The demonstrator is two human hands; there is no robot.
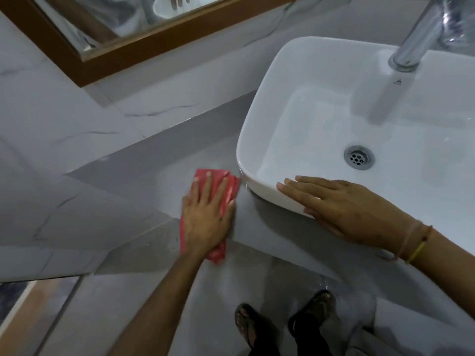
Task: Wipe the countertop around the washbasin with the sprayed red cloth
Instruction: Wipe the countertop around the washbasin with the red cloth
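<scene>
I see my left hand (205,214) pressed flat, fingers spread, on the red cloth (218,187). The cloth lies under it on the grey countertop (159,160), its far corner touching the white washbasin (321,119). My right hand (341,206) rests open and flat on the washbasin's near rim, holding nothing.

Red cloth flat on the grey counter, left of the white washbasin.
We see the red cloth (223,186) folded, its far corner just beside the washbasin (259,140) wall, its near end hanging over the counter (154,160) front edge.
</scene>
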